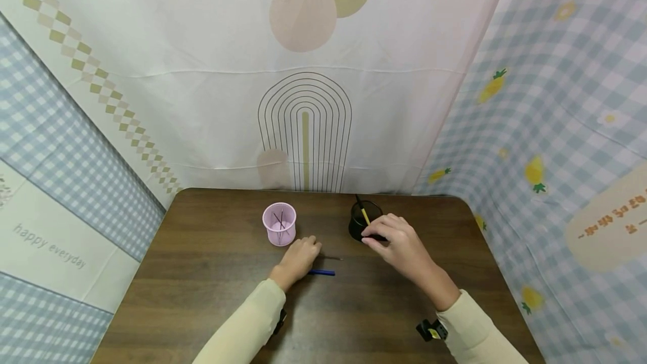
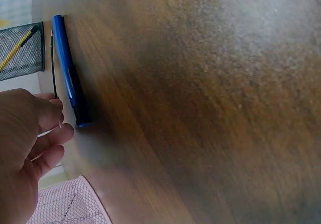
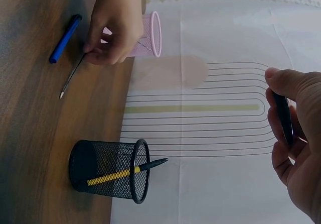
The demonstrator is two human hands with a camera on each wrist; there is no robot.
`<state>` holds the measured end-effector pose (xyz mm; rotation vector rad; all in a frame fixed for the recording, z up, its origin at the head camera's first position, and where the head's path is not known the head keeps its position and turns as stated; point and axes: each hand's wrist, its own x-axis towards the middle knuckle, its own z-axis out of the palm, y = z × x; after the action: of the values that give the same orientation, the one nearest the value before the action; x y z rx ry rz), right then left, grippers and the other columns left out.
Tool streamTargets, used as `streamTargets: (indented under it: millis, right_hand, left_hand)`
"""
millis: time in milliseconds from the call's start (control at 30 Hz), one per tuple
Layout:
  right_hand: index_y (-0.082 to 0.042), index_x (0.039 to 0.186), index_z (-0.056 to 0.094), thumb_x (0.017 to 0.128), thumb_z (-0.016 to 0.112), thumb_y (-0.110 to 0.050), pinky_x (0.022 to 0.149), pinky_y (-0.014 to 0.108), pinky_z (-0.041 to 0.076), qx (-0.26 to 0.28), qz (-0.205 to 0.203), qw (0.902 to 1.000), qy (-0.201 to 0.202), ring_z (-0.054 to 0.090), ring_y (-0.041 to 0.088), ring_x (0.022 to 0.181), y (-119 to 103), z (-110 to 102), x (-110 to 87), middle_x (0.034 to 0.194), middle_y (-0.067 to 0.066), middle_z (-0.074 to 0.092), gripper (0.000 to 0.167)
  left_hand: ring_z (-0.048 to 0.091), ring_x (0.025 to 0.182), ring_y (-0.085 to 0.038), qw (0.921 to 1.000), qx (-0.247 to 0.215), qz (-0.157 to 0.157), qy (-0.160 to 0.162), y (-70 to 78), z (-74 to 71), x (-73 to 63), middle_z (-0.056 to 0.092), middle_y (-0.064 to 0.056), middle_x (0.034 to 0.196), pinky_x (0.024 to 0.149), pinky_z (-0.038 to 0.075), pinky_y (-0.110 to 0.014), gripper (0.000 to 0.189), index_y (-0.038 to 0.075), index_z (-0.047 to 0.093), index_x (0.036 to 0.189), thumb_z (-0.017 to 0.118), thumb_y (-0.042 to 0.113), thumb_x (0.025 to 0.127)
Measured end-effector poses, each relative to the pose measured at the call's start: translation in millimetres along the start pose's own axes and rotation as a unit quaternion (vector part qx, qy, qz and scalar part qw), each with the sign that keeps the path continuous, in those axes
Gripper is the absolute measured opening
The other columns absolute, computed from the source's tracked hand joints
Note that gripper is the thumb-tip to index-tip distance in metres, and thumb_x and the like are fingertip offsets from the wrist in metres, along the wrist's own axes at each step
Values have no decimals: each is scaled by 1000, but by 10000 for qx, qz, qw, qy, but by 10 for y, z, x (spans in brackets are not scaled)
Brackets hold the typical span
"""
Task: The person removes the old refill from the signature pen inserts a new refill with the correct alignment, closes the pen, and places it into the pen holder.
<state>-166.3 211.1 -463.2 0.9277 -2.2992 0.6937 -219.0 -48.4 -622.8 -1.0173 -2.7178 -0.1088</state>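
My left hand is low over the table, right of a pink mesh cup. Between its fingers it pinches a thin dark pen refill with a pale metal tip. Beside the refill, a blue pen lies on the wood. My right hand is raised by a black mesh pen cup. Its thumb and fingers grip a short black pen-like piece, partly hidden by the fingers. A yellow pen with a black end leans inside the black cup, its end above the rim.
Several thin dark sticks stand in the pink cup. The brown wooden table ends at a white patterned cloth behind both cups. Checked cloth hangs along the right side.
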Motion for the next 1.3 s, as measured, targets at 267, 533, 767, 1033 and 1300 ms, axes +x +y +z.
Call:
streamTargets:
  millis: [267, 533, 767, 1033, 1300]
  right_hand:
    - [-16, 89, 76, 72, 91, -4, 72, 36, 53, 23, -35, 10000, 10, 64, 11, 83, 6, 8, -2, 91, -6, 72, 26]
    - [-16, 90, 77, 74, 91, -6, 75, 36, 53, 102, 151, 9997, -176, 64, 11, 86, 4, 5, -11, 92, -5, 72, 23]
    - [-16, 89, 77, 72, 91, -4, 72, 35, 52, 91, 25, 9999, -56, 64, 11, 84, 16, 22, -13, 91, -6, 73, 26]
    - [-16, 89, 77, 74, 91, -6, 73, 35, 53, 86, 54, 9999, -80, 65, 11, 85, 9, 3, -2, 92, -5, 72, 23]
    - [-16, 90, 77, 77, 89, -8, 75, 36, 53, 141, 135, 9996, -179, 65, 12, 87, -2, -20, 10, 93, -4, 73, 20]
  left_hand:
    - [66, 81, -24, 9999, 130, -21, -17, -2, 34, 9, 66, -4, 87, 64, 52, -36, 12, 11, 70, 88, 73, 1, 81]
    - [64, 81, -23, 10000, 69, -55, -5, 10, 32, 4, 65, -4, 87, 63, 50, -35, 11, 11, 71, 88, 72, 2, 82]
    - [64, 82, -24, 9999, -61, -106, -57, 14, 37, 4, 65, -5, 88, 64, 51, -36, 12, 11, 71, 89, 72, 1, 82]
    - [65, 83, -25, 9998, -93, -137, -63, 12, 38, 1, 66, -5, 89, 66, 52, -37, 15, 10, 71, 91, 74, 1, 81]
    - [63, 79, -26, 9991, -253, -102, 311, -8, -43, -15, 63, -7, 86, 64, 51, -39, 7, 8, 66, 89, 72, 9, 87]
